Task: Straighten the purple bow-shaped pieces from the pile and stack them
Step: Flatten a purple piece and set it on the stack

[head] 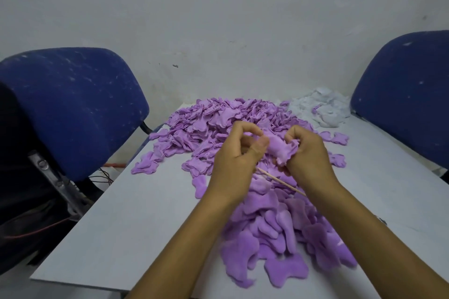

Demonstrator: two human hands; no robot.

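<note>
A large pile of purple bow-shaped fabric pieces covers the far middle of the grey table. A second heap of purple pieces lies close to me, under my forearms. Both hands are raised above the table between the two heaps and hold one crumpled purple piece. My left hand pinches its left end with thumb and fingers. My right hand grips its right end. A thin wooden stick runs slantwise below my hands; which hand holds it I cannot tell.
A heap of white fabric pieces sits at the table's far right. Two blue chairs stand beside the table, one at left and one at right. A few loose purple pieces lie at right. A white wall is behind.
</note>
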